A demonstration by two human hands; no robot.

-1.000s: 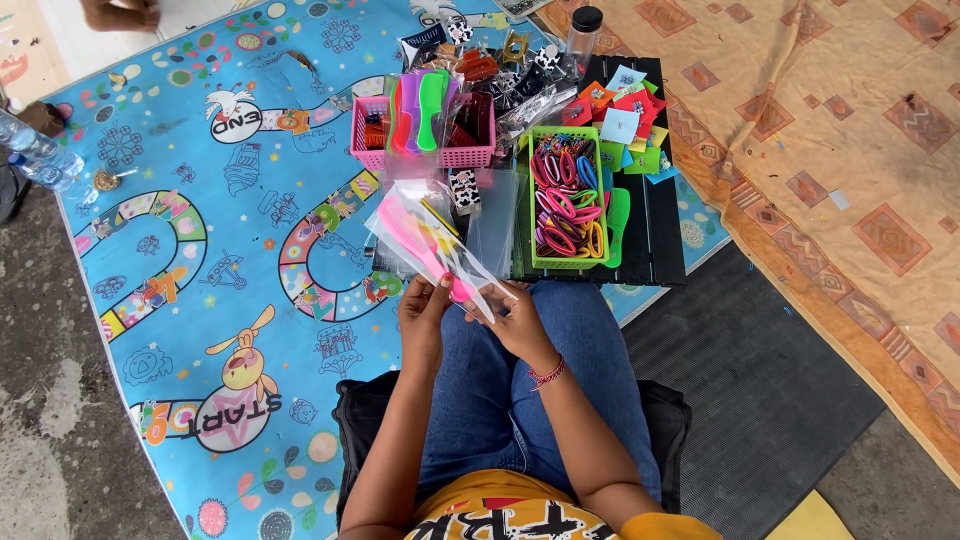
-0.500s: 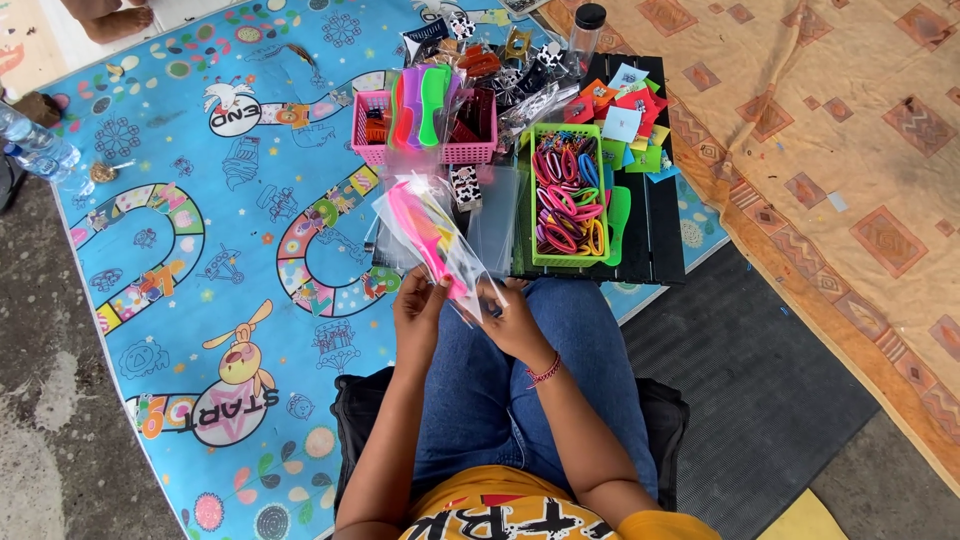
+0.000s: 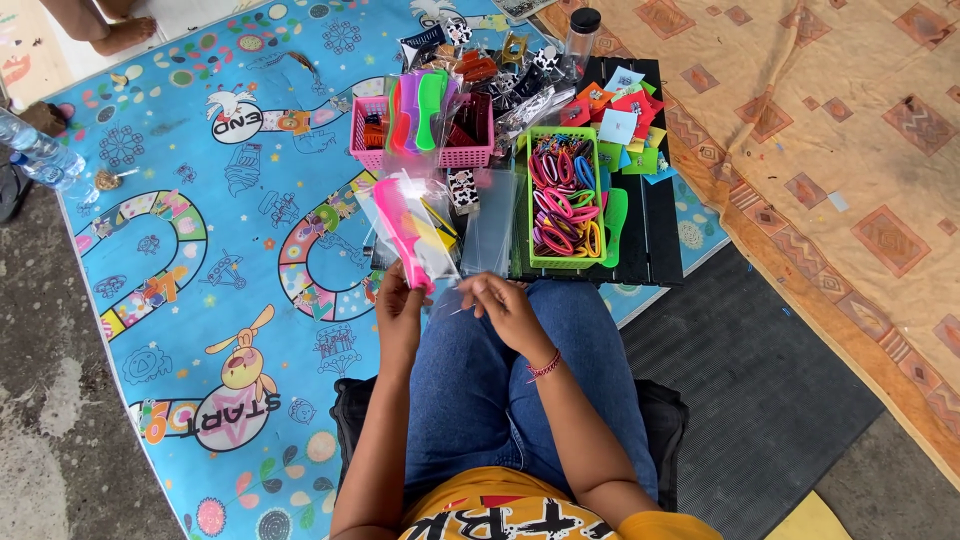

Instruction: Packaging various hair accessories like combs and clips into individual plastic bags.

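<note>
Both hands have drawn in closer over the lap since the earlier pictures, and the pink comb now stands steeper, its free end pointing toward the pink basket. The left hand [image 3: 398,300] is closed round the lower end of the pink comb [image 3: 403,232], which sits inside a clear plastic sleeve [image 3: 425,228] together with something yellow. The right hand [image 3: 503,303] has its fingertips pinched together on the bottom edge of the clear film, just beside the left hand; what exactly lies between those fingertips is too small to tell. A red thread bracelet [image 3: 543,366] circles the right wrist. Judging from the pinch, the right hand is working the mouth of the sleeve while the left steadies the comb.

Beyond the hands, a second clear sleeve [image 3: 490,235] lies flat at the near edge of the black slatted board [image 3: 655,240], with a small black-and-white patterned piece [image 3: 462,188] beside it. On the board a green basket [image 3: 600,262] holds coloured hair clips. At the board's far left corner the pink basket [image 3: 468,155] holds upright combs in purple, pink and green. Small coloured cards [image 3: 618,118] cover the far right part of the board, and a dark-capped clear bottle [image 3: 580,35] stands past its far edge.

All this rests on a blue printed play mat [image 3: 200,250]. A plastic water bottle [image 3: 40,155] lies at the mat's left edge, and another person's bare foot [image 3: 120,35] shows at its far left corner. An orange patterned rug [image 3: 850,150] lies to the right.
</note>
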